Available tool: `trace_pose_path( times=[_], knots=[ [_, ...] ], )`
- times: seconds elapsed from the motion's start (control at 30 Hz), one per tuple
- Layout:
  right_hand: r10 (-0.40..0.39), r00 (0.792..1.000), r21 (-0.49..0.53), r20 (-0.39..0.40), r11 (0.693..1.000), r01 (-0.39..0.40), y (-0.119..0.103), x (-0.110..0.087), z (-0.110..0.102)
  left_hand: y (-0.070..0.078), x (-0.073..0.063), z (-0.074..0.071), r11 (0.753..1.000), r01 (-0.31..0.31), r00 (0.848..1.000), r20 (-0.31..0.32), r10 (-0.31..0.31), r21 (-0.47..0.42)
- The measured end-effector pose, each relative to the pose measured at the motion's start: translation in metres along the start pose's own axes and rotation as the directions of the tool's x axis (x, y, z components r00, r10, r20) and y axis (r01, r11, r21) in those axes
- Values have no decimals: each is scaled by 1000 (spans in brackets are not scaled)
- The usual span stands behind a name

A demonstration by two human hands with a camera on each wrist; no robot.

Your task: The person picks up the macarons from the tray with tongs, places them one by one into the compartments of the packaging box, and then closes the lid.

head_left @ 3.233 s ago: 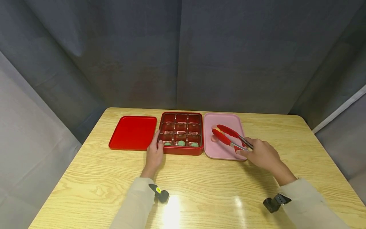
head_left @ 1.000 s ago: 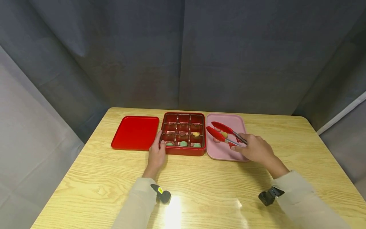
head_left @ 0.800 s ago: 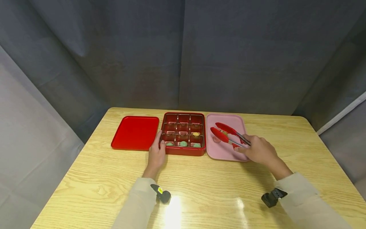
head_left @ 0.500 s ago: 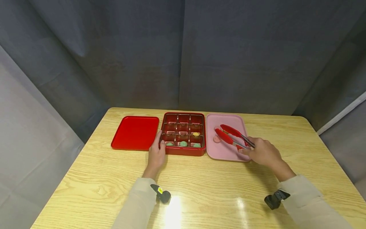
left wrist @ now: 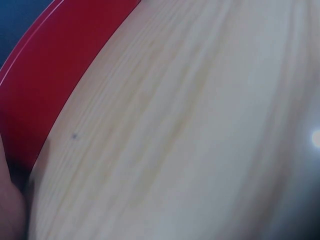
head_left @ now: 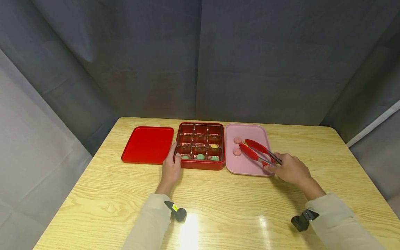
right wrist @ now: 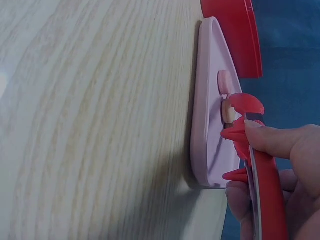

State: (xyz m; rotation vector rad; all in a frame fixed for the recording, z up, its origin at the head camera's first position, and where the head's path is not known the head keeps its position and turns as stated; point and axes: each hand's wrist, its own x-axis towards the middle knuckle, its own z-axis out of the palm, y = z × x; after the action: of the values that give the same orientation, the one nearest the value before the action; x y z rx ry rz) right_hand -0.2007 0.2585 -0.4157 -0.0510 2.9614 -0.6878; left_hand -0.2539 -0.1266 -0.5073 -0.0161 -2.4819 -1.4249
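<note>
Box (head_left: 201, 165) of green and yellow pieces (head_left: 200, 157) against straight left fingers (head_left: 172, 151), tray (head_left: 247, 169) of pink pieces (head_left: 237, 152), right fingers (right wrist: 238, 201) round tongs (head_left: 249, 152).

Glare whitens the near tabletop (head_left: 218, 198); shadow falls below the right hand (head_left: 292, 169); the left-wrist view blurs.

Red-headed metal tongs (head_left: 248, 151), slanted over pink tray (head_left: 247, 169), heads parted about a yellow disc (right wrist: 228, 111); contact unclear. Two pink discs (head_left: 237, 152) lie flat on the tray, left of the tongs. Red nine-compartment box (head_left: 200, 164), uncovered: green pieces (head_left: 200, 157) across near row, yellow piece (head_left: 214, 146) in middle row, right compartment.
</note>
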Motion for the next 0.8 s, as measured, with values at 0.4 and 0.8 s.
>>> trace_pose_path(
  times=[0.4,0.8],
  knots=[
    [34,999,-11,16,999,-34,2,1,5,-2,1,0,1000,-9,1000,4,9,-11],
    [29,999,-20,15,999,-29,3,1,6,-2,1,0,1000,-18,1000,4,18,-10]
  ],
)
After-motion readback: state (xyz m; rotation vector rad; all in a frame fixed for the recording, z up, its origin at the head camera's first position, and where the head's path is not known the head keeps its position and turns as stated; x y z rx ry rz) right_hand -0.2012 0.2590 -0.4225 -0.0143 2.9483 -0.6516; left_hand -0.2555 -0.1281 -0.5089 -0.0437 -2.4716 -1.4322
